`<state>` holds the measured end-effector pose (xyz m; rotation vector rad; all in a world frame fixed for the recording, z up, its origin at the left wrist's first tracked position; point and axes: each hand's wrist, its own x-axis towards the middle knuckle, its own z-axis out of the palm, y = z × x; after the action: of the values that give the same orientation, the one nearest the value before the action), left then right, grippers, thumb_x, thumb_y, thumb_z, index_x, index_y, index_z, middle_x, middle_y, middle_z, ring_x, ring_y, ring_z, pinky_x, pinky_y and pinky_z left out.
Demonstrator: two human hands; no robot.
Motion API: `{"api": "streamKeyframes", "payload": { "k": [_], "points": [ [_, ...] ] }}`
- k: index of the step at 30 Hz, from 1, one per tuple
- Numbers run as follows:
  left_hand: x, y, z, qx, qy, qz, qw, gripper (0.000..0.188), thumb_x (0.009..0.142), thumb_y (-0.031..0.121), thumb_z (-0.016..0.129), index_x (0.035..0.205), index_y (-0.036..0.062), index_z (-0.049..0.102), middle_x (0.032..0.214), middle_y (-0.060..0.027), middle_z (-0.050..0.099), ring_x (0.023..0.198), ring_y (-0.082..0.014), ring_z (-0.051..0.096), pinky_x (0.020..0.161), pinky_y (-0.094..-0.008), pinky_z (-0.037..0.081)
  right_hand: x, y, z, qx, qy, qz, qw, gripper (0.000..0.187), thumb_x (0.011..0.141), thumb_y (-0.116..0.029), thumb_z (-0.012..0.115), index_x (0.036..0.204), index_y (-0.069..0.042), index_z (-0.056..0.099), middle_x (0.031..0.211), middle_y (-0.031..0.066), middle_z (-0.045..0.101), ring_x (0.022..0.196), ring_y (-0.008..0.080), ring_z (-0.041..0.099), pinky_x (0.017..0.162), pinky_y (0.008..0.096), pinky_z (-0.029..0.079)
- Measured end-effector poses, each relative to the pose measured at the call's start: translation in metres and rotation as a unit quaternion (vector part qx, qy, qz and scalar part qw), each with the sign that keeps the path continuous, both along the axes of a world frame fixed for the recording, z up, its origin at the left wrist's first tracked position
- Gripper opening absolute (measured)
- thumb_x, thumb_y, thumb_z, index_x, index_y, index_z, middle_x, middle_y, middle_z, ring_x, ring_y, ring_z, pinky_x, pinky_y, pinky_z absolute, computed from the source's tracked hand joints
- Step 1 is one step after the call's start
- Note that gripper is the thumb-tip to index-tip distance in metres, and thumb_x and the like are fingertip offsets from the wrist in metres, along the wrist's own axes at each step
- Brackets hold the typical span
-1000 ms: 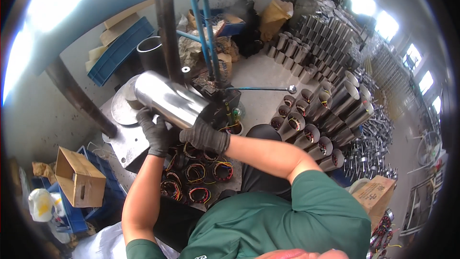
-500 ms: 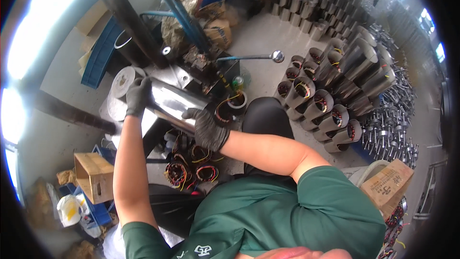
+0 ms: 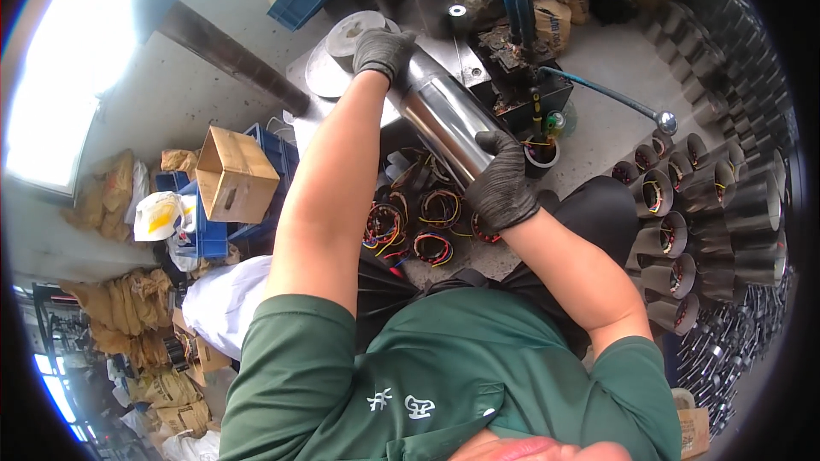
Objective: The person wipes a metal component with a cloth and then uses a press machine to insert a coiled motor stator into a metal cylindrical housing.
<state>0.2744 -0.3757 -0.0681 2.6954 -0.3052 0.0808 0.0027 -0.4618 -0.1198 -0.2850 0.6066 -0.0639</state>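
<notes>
Both my hands wear dark grey gloves and are on a shiny metal tube (image 3: 446,122), which slants from upper left to lower right over the front of a metal workbench (image 3: 301,131). My left hand (image 3: 383,53) is closed over its far end, beside a round metal block (image 3: 354,32). Around the near end, my right hand (image 3: 504,182) is closed with the thumb lying along the top; its other fingers are partly hidden beneath. Below the tube, on the floor between my legs, stand several wire-wound stators (image 3: 433,248) with coloured leads.
To the right stand several metal tubes (image 3: 669,234) with wire windings inside, near piled rotors (image 3: 741,335). A blue lever (image 3: 602,91) with a ball end juts out beyond the bench. At left are an open wooden box (image 3: 237,177) and blue crates (image 3: 211,226).
My view has swung left, so the surroundings sit further right in the picture. The tube now slants more steeply, and both hands remain on it.
</notes>
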Motion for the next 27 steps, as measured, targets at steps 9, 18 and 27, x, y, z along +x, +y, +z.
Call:
{"api": "streamKeyframes", "payload": {
  "k": [9,18,27],
  "points": [
    [0.011,0.009,-0.016,0.106,-0.23,-0.134,0.958,0.045,0.092,0.045,0.055,0.105,0.0083,0.077,0.115,-0.0197,0.073,0.111,-0.0325,0.068,0.097,-0.0416,0.05,-0.075,-0.022,-0.005,-0.058,-0.049,0.041,0.996,0.045,0.083,-0.026,0.061,0.121,-0.002,0.061,0.116,0.0161,0.066,0.104,0.0281,0.066,0.092,0.0409,0.055],
    [0.081,0.075,-0.032,-0.051,-0.084,-0.133,0.986,0.053,0.1,0.043,0.048,0.139,0.0105,0.063,0.15,-0.016,0.054,0.14,-0.0303,0.05,0.117,-0.0355,0.034,-0.082,-0.1,0.024,-0.185,-0.023,0.007,0.982,0.053,0.092,-0.005,0.046,0.144,0.005,0.051,0.136,0.0183,0.064,0.118,0.0273,0.068,0.099,0.0367,0.059],
    [0.052,0.064,-0.028,-0.123,0.009,-0.035,0.992,0.067,0.098,0.054,0.054,0.149,0.0109,0.054,0.154,-0.0175,0.051,0.144,-0.0332,0.047,0.119,-0.0358,0.032,-0.182,-0.288,0.085,-0.545,0.131,-0.007,0.828,0.04,0.084,-0.019,0.066,0.118,0.001,0.062,0.109,0.0124,0.069,0.09,0.0225,0.069,0.089,0.0348,0.057]
  ]
}}
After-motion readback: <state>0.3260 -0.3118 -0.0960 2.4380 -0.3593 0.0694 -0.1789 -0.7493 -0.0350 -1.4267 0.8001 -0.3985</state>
